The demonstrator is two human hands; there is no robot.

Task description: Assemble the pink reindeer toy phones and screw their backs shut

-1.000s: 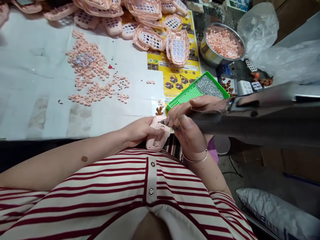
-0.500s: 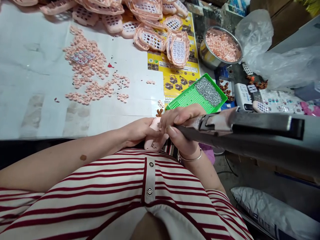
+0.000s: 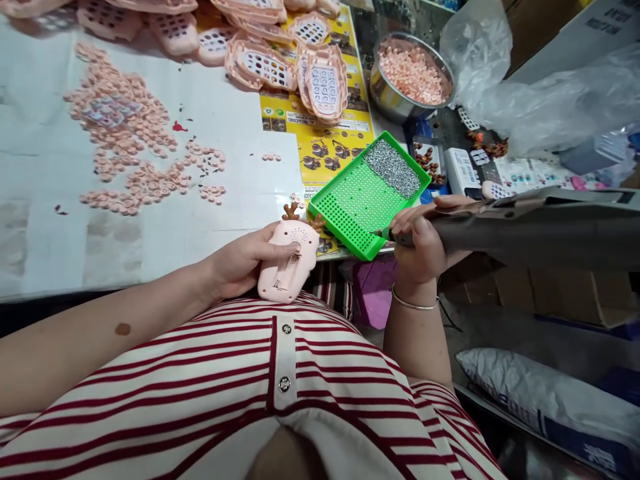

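From where I stand, the left hand point(image 3: 245, 260) grasps a pink toy point(image 3: 286, 270), its thumb laid over the top of a long recess in the upturned face. The toy sits just in front of the striped shirt point(image 3: 200, 373), with brown antlers point(image 3: 291, 211) poking out at its far end.

The right hand point(image 3: 423, 243), a thin bracelet point(image 3: 414, 306) on its wrist, is closed around the front of a big gray driver point(image 3: 500, 230), whose body stretches off to the right. The driver's tip points left, over the near part of a green tray point(image 3: 367, 252); I can't tell whether it touches.

The tray lies between the hands and a little beyond them, silver screws point(image 3: 393, 170) heaped at its far right end.

Beyond the left hand, small pink pieces point(image 3: 125, 133) are scattered on the white tabletop point(image 3: 240, 193). Farther out, pink shells point(image 3: 323, 83) lie partly on a yellow sheet point(image 3: 280, 107).

Past the right hand are small brown parts point(image 3: 429, 163), a white box point(image 3: 463, 172) and, farther away, a metal bowl point(image 3: 393, 103) full of pink bits point(image 3: 413, 73), with clear plastic point(image 3: 480, 47) beside it.
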